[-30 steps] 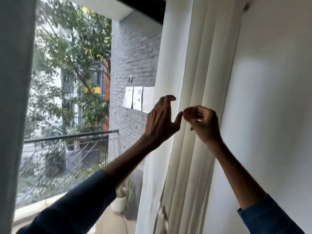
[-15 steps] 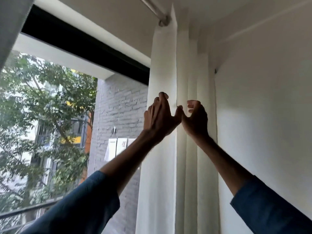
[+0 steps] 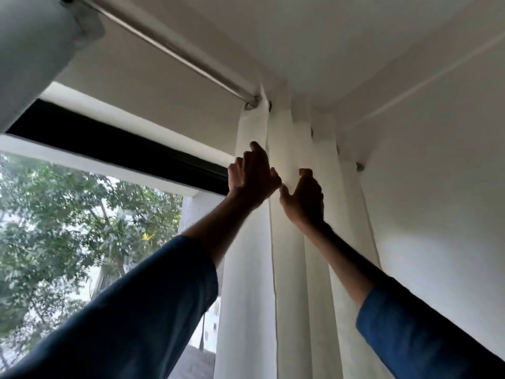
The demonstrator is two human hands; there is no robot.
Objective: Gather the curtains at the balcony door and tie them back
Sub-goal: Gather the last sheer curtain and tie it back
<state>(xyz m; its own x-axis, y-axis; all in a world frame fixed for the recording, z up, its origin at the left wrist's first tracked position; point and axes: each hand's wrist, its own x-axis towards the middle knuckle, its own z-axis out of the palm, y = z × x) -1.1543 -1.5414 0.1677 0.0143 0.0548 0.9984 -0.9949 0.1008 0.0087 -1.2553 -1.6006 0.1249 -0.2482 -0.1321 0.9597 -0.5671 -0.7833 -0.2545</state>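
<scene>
The white curtain (image 3: 289,269) hangs in vertical folds, bunched against the right wall, its eyelets on the metal rod (image 3: 175,47). Both my arms reach up to its upper part. My left hand (image 3: 252,177) lies against the leading fold with fingers spread and the thumb out. My right hand (image 3: 304,199) is just to its right, fingers curled over the neighbouring fold, thumb apart; the fingertips are hidden behind the cloth. A second, grey-white curtain (image 3: 32,50) hangs blurred at the top left.
The white side wall (image 3: 437,187) stands close on the right, the ceiling (image 3: 314,36) just above. The black door frame (image 3: 123,146) runs under the rod. Outside the glass are trees (image 3: 68,228) and a grey brick wall (image 3: 188,209).
Both hands have travelled up the curtain from mid height to near the rod, and my view has tilted upward. The right hand's pinch has loosened into a curl over the fold.
</scene>
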